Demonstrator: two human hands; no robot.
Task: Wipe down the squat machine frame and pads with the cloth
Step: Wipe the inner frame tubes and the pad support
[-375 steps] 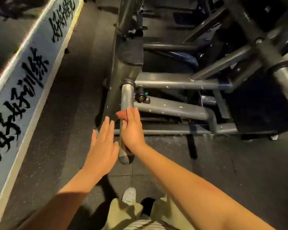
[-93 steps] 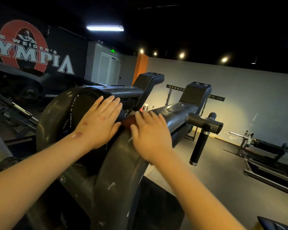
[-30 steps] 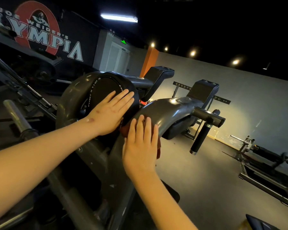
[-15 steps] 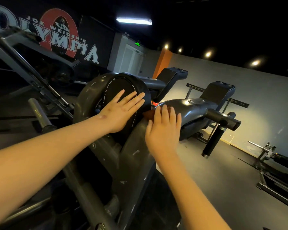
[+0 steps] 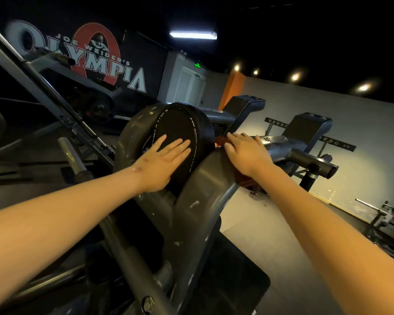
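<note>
- The left hand (image 5: 166,160) lay open, fingers straight and spread, its palm flat on the face of the round black pad (image 5: 180,130).
- The right hand (image 5: 246,153) was also open, fingers extended, pressing the reddish cloth (image 5: 220,141) onto the top of the curved grey frame arm (image 5: 198,201), just right of the pad.
- The cloth showed only as an edge beyond the fingertips and a darker fold hanging below the wrist. The rest was hidden under the palm.
- Likely step: wiping along the crown of the frame arm, with the far shoulder pads (image 5: 307,126) probably not yet reached.
- Risk: the cloth was pressed, not gripped, so on the rounded, sloping metal it could slide out and drop to the floor.
- Risk: the fingertips lay close to the narrow gap between pad and arm, where they or the cloth might catch.
- Risk: if the pad turned or the arm pivoted under leaning weight, the bracing left hand could slip.
</note>
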